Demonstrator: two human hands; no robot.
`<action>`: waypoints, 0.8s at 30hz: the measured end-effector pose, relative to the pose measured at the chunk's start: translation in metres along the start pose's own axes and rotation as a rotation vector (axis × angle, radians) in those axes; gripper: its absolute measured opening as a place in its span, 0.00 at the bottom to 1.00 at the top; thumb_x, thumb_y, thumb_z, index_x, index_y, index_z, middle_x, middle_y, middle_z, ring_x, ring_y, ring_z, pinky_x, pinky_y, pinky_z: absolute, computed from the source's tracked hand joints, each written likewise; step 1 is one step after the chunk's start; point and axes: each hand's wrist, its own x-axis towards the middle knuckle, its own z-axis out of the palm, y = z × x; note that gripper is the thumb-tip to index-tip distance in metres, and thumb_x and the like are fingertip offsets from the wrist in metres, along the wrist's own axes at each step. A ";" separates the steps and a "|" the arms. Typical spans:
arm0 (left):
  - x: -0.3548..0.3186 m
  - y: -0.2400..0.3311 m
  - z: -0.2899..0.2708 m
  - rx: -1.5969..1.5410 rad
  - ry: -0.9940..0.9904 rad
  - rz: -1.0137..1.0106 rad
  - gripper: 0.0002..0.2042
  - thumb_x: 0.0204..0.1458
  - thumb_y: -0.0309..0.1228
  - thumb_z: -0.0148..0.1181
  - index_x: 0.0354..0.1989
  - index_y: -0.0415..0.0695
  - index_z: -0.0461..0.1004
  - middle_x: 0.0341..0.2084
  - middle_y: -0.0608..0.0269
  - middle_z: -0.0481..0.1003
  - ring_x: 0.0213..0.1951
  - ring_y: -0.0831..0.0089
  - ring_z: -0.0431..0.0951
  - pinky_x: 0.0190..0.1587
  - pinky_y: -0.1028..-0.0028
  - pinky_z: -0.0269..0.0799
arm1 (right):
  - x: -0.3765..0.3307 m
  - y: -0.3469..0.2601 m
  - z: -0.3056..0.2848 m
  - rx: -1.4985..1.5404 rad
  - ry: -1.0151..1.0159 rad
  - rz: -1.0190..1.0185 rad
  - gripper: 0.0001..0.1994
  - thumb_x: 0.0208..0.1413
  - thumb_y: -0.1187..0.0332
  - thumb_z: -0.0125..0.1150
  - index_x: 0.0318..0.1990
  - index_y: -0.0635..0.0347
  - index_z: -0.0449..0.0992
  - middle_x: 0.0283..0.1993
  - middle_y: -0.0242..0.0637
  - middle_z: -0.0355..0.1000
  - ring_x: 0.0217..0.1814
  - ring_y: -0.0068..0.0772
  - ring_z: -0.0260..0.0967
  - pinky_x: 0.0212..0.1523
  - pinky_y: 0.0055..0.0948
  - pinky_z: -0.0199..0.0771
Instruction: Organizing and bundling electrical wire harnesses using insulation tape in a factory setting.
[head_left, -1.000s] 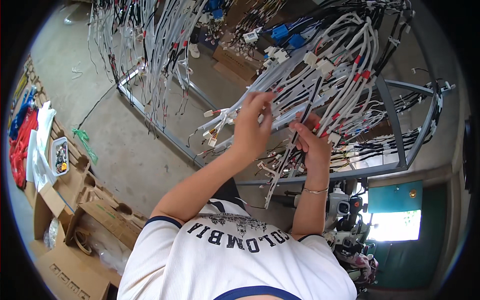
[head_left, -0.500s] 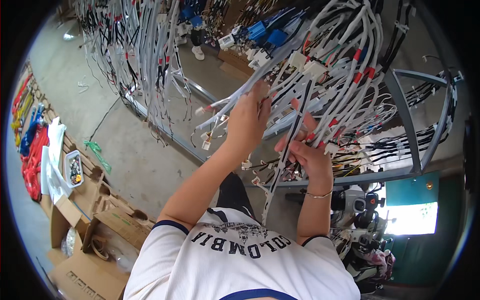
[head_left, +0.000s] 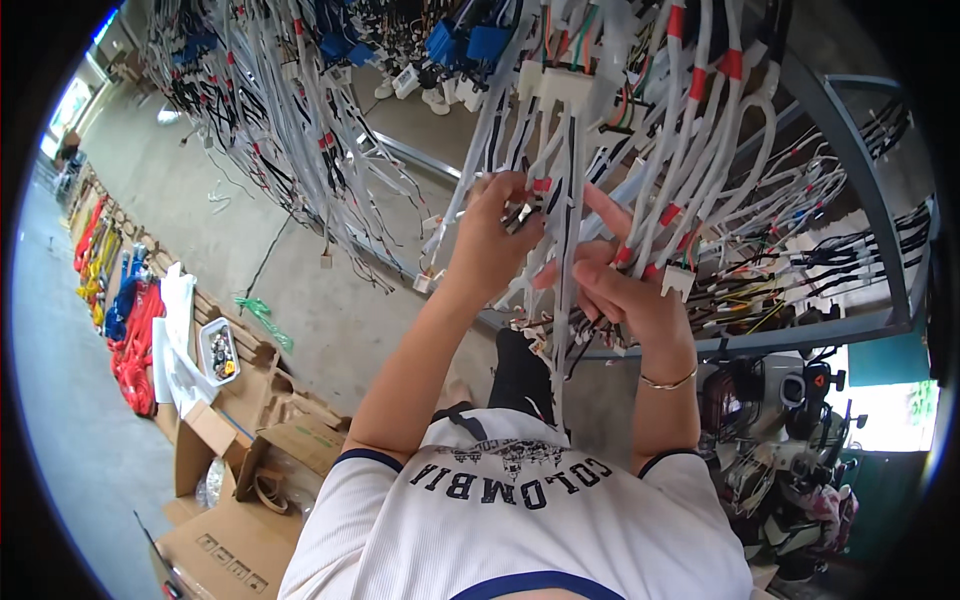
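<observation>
Long wire harnesses in white sleeving hang in front of me, with a white connector [head_left: 565,88] high in the middle. My left hand [head_left: 495,240] has its fingers curled around thin wires of this bunch, near a red tape band. What its fingertips pinch is partly hidden. To its right, my right hand [head_left: 640,290] is among white sleeved wires [head_left: 690,150] with red bands, its forefinger stretched up behind them and its thumb and other fingers bent around strands. A black-and-white strand [head_left: 567,230] hangs between both hands. Another white connector [head_left: 678,281] lies against the right hand.
A grey metal frame [head_left: 870,200] carries more harnesses at the right; another hanging bunch [head_left: 290,130] is at the left. Cardboard boxes [head_left: 220,545], a white tray [head_left: 219,350] of small parts and red bundles [head_left: 135,350] line the left. Scooters [head_left: 790,430] stand at the lower right.
The view has shifted, so the floor items appear further right. The strand between my hands now hangs straighter, and my left hand's fingers are curled closer in, lower on the wires.
</observation>
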 end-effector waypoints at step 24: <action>-0.033 0.029 -0.041 0.380 0.354 -0.020 0.13 0.46 0.17 0.56 0.41 0.40 0.70 0.31 0.52 0.72 0.31 0.55 0.75 0.33 0.64 0.69 | -0.013 0.000 -0.004 -0.175 0.153 0.072 0.32 0.48 0.74 0.62 0.61 0.69 0.54 0.23 0.37 0.74 0.15 0.14 0.60 0.15 0.12 0.54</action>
